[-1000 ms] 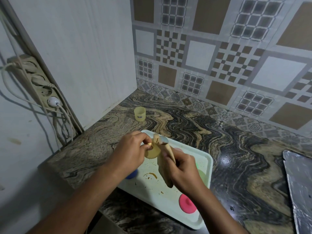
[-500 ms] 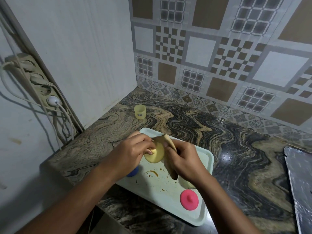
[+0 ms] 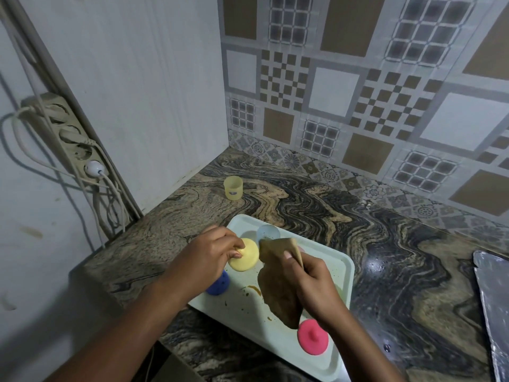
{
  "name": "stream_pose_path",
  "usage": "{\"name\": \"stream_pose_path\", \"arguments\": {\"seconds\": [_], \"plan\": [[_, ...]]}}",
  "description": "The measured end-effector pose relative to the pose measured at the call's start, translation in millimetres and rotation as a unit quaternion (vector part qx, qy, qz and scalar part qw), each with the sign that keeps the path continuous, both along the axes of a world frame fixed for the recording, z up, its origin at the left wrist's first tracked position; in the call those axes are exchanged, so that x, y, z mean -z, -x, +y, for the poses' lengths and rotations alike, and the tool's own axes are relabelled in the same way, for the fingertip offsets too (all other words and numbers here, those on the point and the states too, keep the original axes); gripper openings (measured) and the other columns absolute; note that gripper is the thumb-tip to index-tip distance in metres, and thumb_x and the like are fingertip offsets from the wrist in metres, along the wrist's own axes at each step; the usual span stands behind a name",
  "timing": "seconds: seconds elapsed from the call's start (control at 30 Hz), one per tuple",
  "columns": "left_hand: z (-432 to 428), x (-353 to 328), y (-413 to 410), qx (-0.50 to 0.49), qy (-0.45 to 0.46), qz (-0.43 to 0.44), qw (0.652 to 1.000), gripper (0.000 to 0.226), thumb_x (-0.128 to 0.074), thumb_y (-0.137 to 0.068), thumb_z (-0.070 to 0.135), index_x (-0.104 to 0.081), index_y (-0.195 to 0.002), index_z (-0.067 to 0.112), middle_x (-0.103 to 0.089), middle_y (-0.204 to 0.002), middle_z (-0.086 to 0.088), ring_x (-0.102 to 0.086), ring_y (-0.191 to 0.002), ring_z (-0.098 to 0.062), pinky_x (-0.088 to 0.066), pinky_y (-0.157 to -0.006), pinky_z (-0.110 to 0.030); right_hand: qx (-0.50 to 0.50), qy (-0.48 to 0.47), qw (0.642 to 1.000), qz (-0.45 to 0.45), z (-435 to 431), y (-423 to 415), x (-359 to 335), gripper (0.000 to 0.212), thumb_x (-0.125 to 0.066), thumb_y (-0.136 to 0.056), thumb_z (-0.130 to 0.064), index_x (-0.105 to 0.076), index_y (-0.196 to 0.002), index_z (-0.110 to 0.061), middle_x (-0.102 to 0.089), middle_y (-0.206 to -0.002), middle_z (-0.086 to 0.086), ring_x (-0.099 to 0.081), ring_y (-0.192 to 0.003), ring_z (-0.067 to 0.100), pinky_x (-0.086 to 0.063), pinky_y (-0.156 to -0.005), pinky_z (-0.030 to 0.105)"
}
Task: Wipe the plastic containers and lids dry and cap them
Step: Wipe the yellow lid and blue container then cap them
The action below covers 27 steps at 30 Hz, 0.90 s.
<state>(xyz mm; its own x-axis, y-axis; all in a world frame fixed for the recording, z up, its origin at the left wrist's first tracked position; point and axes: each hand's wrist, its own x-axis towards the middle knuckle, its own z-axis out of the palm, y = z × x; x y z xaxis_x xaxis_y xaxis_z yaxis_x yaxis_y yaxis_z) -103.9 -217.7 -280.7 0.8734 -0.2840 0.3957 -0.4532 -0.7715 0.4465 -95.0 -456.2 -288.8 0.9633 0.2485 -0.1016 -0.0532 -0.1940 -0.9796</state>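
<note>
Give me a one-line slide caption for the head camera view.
Left hand holds a yellow lid over the tray while the right hand grips a brown cloth.

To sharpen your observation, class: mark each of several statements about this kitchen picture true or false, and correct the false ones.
1. The left hand holds a yellow lid. True.
2. The right hand grips a sponge. False: it grips a brown cloth.
3. A pink lid lies on the tray. True.
4. The yellow cup stands on the tray. False: it stands on the counter, beyond the tray, near the wall.
</note>
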Motion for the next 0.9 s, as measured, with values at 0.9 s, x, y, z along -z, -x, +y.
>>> {"name": "stream_pose_path", "arguments": {"seconds": [0.9], "plan": [[51,31,-252,-0.224,-0.063,0.156,0.960,0.028,-0.074,-0.088,0.023,-0.075,-0.114,0.016,-0.074,-0.112,-0.012,-0.069,-0.100,-0.028,-0.057,-0.086,-0.042,-0.013,-0.024,0.996,0.081,73,-46,-2,0.034,-0.052,-0.104,-0.023,-0.070,-0.078,-0.012,-0.062,-0.053,-0.011,-0.057,-0.054,-0.003,-0.043,-0.055,0.010]]}}
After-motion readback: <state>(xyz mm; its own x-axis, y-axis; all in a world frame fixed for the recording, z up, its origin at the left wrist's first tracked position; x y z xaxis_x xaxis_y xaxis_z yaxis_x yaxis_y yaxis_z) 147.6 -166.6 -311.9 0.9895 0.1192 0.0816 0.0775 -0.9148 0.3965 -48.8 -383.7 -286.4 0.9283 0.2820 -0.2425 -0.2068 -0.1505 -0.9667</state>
